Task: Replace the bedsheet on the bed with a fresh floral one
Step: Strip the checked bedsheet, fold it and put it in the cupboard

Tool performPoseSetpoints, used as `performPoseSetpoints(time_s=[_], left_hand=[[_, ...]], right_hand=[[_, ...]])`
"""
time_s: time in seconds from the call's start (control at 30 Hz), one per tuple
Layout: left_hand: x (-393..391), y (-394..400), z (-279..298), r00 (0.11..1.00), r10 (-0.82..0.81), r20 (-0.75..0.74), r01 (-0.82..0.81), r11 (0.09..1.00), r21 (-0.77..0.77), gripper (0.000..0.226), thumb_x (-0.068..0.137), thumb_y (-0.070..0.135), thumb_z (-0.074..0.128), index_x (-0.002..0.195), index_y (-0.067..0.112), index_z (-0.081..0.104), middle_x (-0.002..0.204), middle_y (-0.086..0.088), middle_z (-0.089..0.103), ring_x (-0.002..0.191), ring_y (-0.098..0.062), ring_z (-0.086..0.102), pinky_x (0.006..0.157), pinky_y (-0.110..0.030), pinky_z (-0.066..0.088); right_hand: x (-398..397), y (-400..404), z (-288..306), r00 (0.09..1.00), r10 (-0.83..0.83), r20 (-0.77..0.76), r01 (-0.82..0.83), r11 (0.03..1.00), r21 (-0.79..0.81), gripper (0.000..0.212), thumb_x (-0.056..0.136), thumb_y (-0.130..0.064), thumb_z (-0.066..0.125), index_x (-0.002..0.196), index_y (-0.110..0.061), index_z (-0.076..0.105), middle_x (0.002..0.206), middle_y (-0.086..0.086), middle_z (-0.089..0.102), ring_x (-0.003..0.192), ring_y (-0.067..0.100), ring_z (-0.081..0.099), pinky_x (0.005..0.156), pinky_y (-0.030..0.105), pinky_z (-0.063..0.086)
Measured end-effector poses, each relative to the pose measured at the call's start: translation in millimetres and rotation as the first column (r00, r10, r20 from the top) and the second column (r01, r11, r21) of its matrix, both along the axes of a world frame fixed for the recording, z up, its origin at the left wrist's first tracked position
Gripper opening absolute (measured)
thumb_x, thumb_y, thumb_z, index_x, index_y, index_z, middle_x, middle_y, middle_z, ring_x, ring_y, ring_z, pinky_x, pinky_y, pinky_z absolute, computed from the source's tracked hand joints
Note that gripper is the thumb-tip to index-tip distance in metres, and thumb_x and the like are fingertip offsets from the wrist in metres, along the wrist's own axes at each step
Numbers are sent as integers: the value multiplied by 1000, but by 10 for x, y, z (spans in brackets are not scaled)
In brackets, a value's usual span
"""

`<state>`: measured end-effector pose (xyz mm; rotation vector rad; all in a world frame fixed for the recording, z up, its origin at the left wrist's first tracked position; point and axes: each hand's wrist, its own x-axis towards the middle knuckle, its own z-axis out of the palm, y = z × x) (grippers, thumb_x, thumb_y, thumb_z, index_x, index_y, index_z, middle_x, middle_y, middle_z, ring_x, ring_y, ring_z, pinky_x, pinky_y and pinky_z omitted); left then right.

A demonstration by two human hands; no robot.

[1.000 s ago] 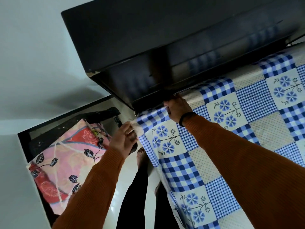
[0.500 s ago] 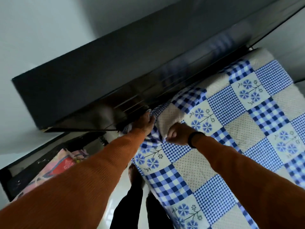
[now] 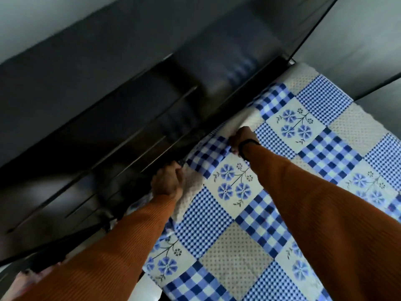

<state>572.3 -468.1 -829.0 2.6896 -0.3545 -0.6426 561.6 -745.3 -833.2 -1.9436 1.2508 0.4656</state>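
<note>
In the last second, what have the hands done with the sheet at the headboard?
The left hand left the hanging corner beside the bed and went up to the headboard, where it now grips the sheet edge. The right hand slid along that edge, away from the corner, and grips a fold. The view swung toward the bed, so the pink cloth is nearly out of frame. The sheet stays spread.
</note>
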Motion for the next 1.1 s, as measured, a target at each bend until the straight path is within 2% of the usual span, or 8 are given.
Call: performPoseSetpoints(time_s=[0.07,0.13,0.3,0.43,0.5,0.6,0.87,1.1], left_hand=[[-86,21,67,999,4,44,7,965,-263,13,100,27,56,104,17,62,98,-6,69,91,-28,66,80,-41,53],[-199,53,207,989,-138,-55,103,904,-414,17,100,35,54,99,19,60,84,8,65,77,-14,63,70,-32,51],[-222,-109,407,806,-455,-378,321,873,-366,17,90,41,67,77,32,61,72,27,65,70,6,60,68,-22,48],[149,-711,263,880,-257,-399,95,919,-382,14,85,44,72,91,34,64,86,16,71,84,-9,68,77,-28,55],[372,-1141,141,939,-131,-317,2,927,-376,48,86,58,63,121,25,64,115,1,71,105,-22,67,90,-35,53],[579,-1749,-12,927,-85,-366,3,976,-219,71,101,51,52,156,10,34,155,-17,44,141,-36,43,117,-44,34],[892,-2985,-594,836,157,-526,-291,940,-181,67,104,46,47,148,-4,43,153,-25,44,139,-42,44,115,-45,37],[927,-3722,-487,888,51,-456,-233,906,-354,53,109,38,41,143,0,52,147,-21,52,134,-37,50,107,-38,39]], right_hand=[[-109,-21,133,996,0,90,-9,995,102,15,86,-21,59,86,-6,59,85,23,72,70,32,69,70,47,60],[-337,-92,327,986,-41,165,16,989,147,24,95,-19,55,72,-13,55,70,16,66,63,27,62,67,46,57],[-1297,-522,514,987,-92,134,73,987,143,40,106,-20,49,67,-11,54,53,6,51,50,21,47,58,38,42],[-1295,-809,477,999,-37,16,31,964,263,37,106,-30,51,78,-8,62,54,3,55,44,18,47,53,33,42],[-1096,-934,424,997,79,-14,-77,991,114,51,99,-55,52,84,-9,66,68,6,66,56,23,60,59,39,52],[-718,-1193,421,996,81,28,-76,985,-157,71,91,-77,44,77,-9,60,70,8,63,60,24,59,62,37,51],[241,-2258,405,995,-91,52,103,934,-341,64,95,-59,55,121,-1,61,125,23,63,113,38,62,79,36,44],[622,-2719,364,979,-193,70,206,927,-313,58,89,-54,59,125,-8,58,119,18,69,104,34,68,91,40,56]])
